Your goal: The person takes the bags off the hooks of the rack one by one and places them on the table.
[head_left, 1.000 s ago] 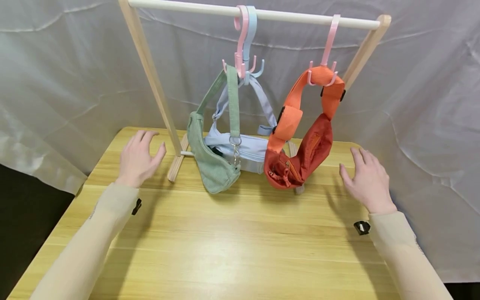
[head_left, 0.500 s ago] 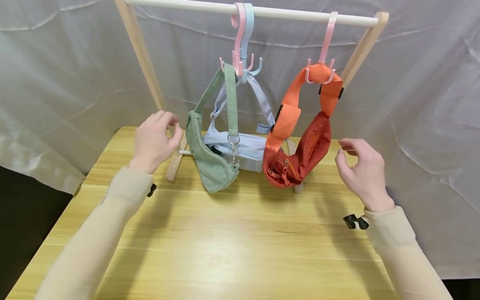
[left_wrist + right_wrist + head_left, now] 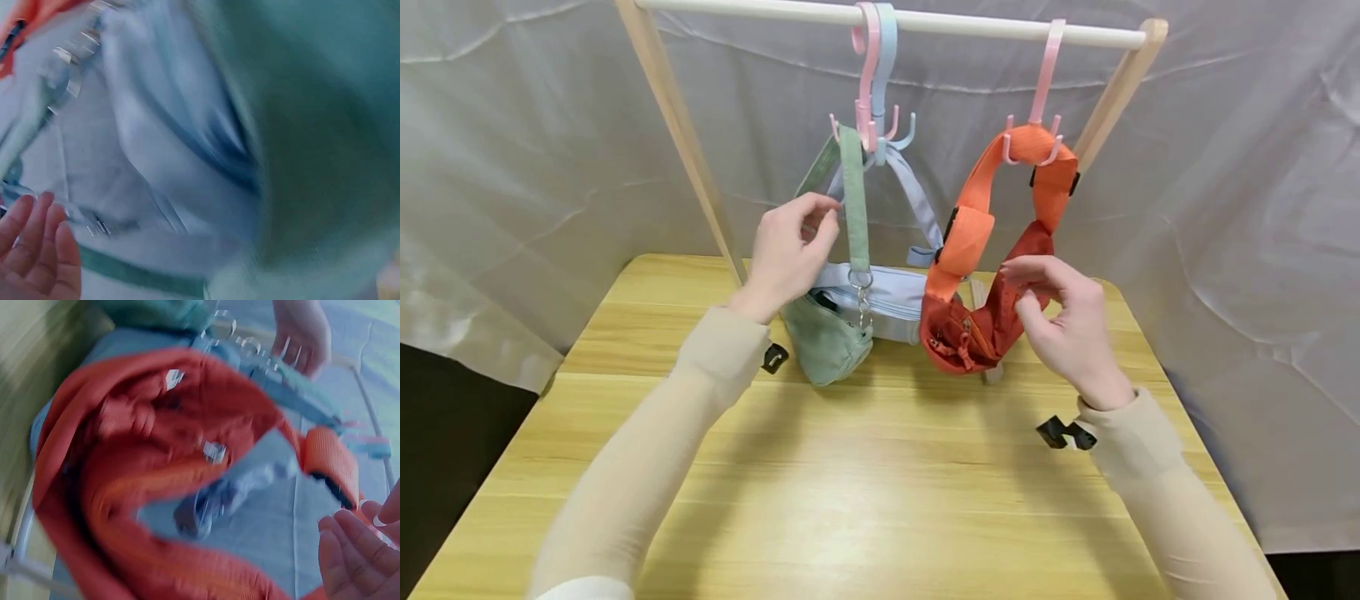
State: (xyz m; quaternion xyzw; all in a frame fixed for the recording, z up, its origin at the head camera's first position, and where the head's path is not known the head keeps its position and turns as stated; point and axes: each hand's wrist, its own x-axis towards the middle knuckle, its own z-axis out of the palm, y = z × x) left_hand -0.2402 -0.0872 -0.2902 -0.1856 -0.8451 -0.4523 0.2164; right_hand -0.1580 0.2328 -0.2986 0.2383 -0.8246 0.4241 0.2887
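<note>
My left hand [image 3: 790,254] is raised in front of the green corduroy shoulder bag [image 3: 831,348], close to its strap, with fingers loosely bent and nothing in them. That bag hangs from a pink hook hanger [image 3: 867,79]. Behind it, partly hidden, a light blue bag [image 3: 891,287] hangs on a blue hook hanger [image 3: 887,58]. My right hand [image 3: 1067,325] hovers before the right side of a red bag [image 3: 958,337] with an orange strap [image 3: 966,242], its fingers loosely curved and holding nothing. A second pink hook hanger [image 3: 1047,75] bears the red bag.
A rack with a white bar [image 3: 970,23] and wooden legs [image 3: 681,133] stands on the wooden table [image 3: 850,483]. Grey cloth [image 3: 1225,208] hangs behind and beside it. Small black devices [image 3: 1066,433] sit at both wrists.
Both hands have moved inward from the sides: the left rightward and up to the green bag, the right leftward to the red bag. Their fingers have bent more. The bags hang as before.
</note>
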